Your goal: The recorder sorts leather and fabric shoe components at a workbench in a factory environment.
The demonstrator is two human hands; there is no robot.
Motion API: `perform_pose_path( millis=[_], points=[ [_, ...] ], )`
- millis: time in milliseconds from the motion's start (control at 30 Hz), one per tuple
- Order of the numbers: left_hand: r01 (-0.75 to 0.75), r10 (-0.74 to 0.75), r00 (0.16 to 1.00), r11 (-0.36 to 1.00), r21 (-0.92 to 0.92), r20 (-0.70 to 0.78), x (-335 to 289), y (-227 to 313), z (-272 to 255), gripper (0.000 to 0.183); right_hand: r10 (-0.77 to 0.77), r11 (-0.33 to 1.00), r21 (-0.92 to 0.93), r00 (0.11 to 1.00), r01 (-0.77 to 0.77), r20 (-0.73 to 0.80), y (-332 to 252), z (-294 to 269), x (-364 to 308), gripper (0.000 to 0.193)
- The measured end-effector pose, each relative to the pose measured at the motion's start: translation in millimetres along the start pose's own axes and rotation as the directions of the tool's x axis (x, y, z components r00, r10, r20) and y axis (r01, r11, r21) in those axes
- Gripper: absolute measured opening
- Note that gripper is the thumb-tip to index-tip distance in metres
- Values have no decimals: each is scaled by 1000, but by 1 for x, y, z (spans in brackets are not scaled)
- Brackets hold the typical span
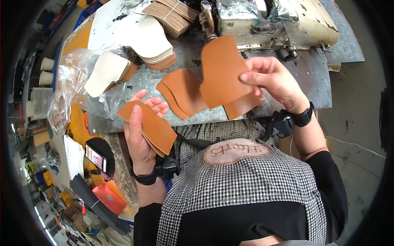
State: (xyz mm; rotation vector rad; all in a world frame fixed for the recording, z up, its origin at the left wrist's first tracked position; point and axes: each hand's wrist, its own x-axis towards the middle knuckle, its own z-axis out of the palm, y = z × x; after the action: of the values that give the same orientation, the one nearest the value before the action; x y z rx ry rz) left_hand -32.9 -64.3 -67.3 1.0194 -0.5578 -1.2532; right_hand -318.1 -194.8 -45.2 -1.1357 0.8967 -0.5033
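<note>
My left hand (141, 131) holds a few tan leather pieces (158, 129), stacked together, with the thumb across their top and the fingers beneath. In my right hand (273, 80) a larger curved tan leather panel (223, 74) is pinched at its right edge between thumb and fingers, raised above the metal worktable (314, 82). Under and left of that panel, overlapping tan leather pieces (184, 92) lie near the table's front edge. Another tan piece (242, 107) shows partly below the raised panel, which hides the rest of it.
A cream-coloured machine (303, 24) with a metal arm stands at the back. Stacks of pale-backed pieces (150, 39) and a banded brown bundle (170, 18) sit at the back left. Clear plastic (74, 78) lies around another stack (106, 74). A phone (96, 158) rests at the left.
</note>
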Motion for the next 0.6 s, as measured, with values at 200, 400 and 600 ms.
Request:
perform_pose_path(
  millis=[200,400,600],
  points=[
    [-39,39,990,999,-5,136,4,-5,17,60,-119,851,-524,954,-44,-274,34,-24,-25,24],
    [-8,19,975,999,-51,219,4,-9,32,65,-397,705,-645,918,294,-16,18,13,-21,27],
    [103,-37,971,955,-279,235,1,-6,58,59,-153,898,-379,967,223,206,14,53,-7,45]
  ],
)
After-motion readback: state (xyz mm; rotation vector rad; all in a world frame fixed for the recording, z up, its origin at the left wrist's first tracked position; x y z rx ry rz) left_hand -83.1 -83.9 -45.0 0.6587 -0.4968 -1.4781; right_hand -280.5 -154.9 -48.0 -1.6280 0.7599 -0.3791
